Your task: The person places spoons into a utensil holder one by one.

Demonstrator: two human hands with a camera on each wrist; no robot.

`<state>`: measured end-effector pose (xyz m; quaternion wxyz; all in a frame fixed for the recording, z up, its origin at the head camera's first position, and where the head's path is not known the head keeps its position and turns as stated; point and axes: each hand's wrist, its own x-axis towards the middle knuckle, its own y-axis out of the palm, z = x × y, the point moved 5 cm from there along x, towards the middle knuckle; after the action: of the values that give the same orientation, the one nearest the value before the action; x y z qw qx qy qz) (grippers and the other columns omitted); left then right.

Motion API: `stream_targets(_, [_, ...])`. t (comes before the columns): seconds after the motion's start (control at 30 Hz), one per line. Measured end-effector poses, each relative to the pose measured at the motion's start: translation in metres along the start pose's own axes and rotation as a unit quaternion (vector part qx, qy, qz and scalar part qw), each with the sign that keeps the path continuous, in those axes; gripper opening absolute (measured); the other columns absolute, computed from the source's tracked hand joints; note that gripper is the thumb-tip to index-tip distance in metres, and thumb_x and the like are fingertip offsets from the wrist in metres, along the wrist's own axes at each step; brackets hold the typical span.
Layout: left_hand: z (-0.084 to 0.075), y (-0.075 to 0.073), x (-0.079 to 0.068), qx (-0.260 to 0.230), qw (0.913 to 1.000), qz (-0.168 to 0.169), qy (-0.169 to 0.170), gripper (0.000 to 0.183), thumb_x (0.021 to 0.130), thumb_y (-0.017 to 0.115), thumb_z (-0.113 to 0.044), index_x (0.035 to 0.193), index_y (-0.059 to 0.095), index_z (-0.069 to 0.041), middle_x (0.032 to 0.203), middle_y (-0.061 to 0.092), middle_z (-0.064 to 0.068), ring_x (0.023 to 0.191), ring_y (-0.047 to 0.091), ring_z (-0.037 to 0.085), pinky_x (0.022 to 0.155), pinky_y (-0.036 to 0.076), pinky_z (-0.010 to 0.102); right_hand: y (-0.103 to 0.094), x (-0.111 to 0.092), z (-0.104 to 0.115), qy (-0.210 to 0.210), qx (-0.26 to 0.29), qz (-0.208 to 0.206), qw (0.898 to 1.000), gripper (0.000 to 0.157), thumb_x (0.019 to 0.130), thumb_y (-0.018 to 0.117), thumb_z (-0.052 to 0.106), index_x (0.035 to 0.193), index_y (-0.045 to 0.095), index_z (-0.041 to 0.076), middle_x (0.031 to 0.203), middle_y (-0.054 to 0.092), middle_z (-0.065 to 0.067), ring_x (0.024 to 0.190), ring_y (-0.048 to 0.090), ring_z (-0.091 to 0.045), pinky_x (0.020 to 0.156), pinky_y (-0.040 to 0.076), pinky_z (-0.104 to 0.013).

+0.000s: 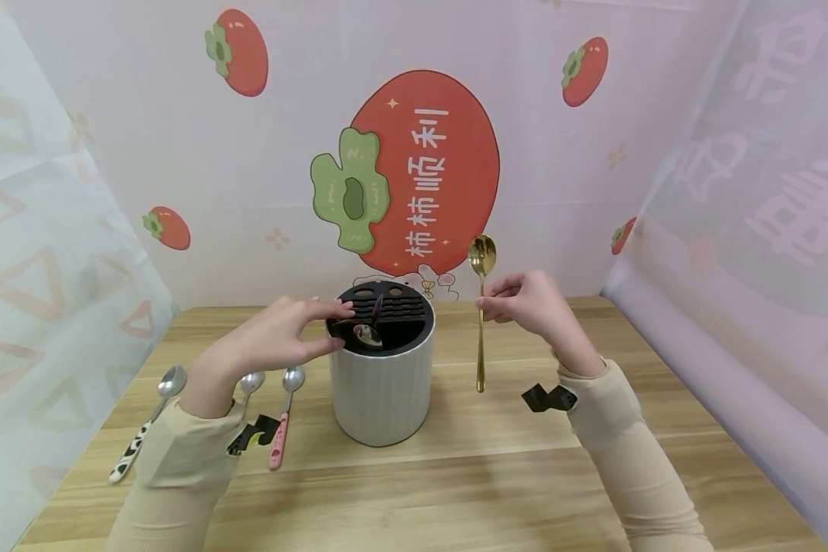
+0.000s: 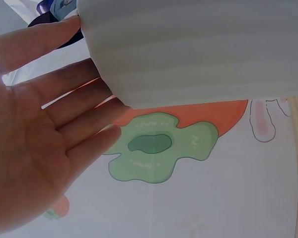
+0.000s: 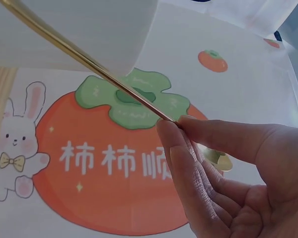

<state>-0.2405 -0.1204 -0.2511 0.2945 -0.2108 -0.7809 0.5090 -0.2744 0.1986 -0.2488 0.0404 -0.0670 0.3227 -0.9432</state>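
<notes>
A long gold spoon (image 1: 481, 337) hangs upright, bowl at the top, with my right hand (image 1: 524, 300) pinching its handle between thumb and fingers. In the right wrist view the slim gold handle (image 3: 104, 74) slants past the white holder. My left hand (image 1: 283, 333) reaches to the left of the white ribbed utensil holder (image 1: 382, 399), thumb and fingertips at its black slotted top (image 1: 414, 323). The left fingers (image 2: 79, 106) are extended along the holder's side, not curled round it. A spoon (image 1: 367, 335) shows in the holder's opening, beside a purple piece (image 1: 378, 305).
Left of the holder lie a spoon with a pink handle (image 1: 280, 441), a spoon with a black-and-white handle (image 1: 133, 452), and another spoon (image 1: 251, 381) partly hidden by the left arm. Behind the wooden table (image 1: 414, 506) hangs a persimmon-printed backdrop (image 1: 538, 176).
</notes>
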Motion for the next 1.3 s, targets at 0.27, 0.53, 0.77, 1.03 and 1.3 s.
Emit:
stream_targets(0.27, [0.0, 0.0, 0.001, 0.002, 1.0, -0.004, 0.005, 0.039, 0.086, 0.066, -0.028, 0.123, 0.064, -0.017, 0.133, 0.058, 0.007, 0.118, 0.058, 0.028, 0.097, 0.046, 0.047, 0.0, 0.001, 0.019, -0.019, 0.002, -0.005, 1.0, 0.024, 0.081, 0.076, 0.023, 0.089, 0.07, 0.002, 0.079, 0.073, -0.009, 0.066, 0.07, -0.014, 0.065, 0.058, -0.03])
stream_targets(0.53, [-0.001, 0.001, 0.0, 0.006, 0.9998, -0.01, 0.015, 0.037, 0.087, 0.065, -0.027, 0.123, 0.064, -0.016, 0.132, 0.059, 0.007, 0.117, 0.058, 0.029, 0.096, 0.047, 0.048, -0.001, -0.001, 0.033, -0.05, -0.012, -0.015, 0.999, 0.022, 0.082, 0.075, 0.025, 0.087, 0.072, 0.004, 0.078, 0.073, -0.01, 0.065, 0.069, -0.014, 0.065, 0.057, -0.029])
stream_targets(0.77, [-0.001, 0.001, 0.0, 0.006, 0.9998, -0.01, 0.015, 0.037, 0.087, 0.066, -0.026, 0.122, 0.064, -0.016, 0.132, 0.059, 0.008, 0.117, 0.059, 0.029, 0.096, 0.047, 0.048, -0.001, -0.003, 0.042, -0.069, -0.028, -0.023, 0.997, 0.019, 0.082, 0.074, 0.025, 0.085, 0.073, 0.006, 0.077, 0.073, -0.009, 0.064, 0.069, -0.014, 0.062, 0.056, -0.029])
stream_targets(1.03, [0.0, 0.001, 0.001, 0.001, 0.9999, -0.008, 0.01, 0.037, 0.086, 0.066, -0.027, 0.122, 0.064, -0.016, 0.132, 0.059, 0.005, 0.118, 0.058, 0.027, 0.097, 0.047, 0.046, -0.001, -0.004, 0.056, -0.092, -0.036, -0.03, 0.995, 0.02, 0.08, 0.076, 0.029, 0.083, 0.074, 0.009, 0.072, 0.073, -0.005, 0.063, 0.068, -0.014, 0.06, 0.055, -0.029])
stream_targets(1.3, [0.0, 0.001, 0.001, 0.002, 0.9999, -0.008, 0.01, 0.037, 0.086, 0.067, -0.027, 0.122, 0.064, -0.016, 0.131, 0.06, 0.005, 0.118, 0.058, 0.027, 0.097, 0.046, 0.046, -0.002, -0.003, 0.073, -0.1, -0.053, -0.047, 0.992, 0.015, 0.078, 0.078, 0.028, 0.08, 0.075, 0.013, 0.07, 0.072, -0.001, 0.063, 0.068, -0.013, 0.057, 0.053, -0.032])
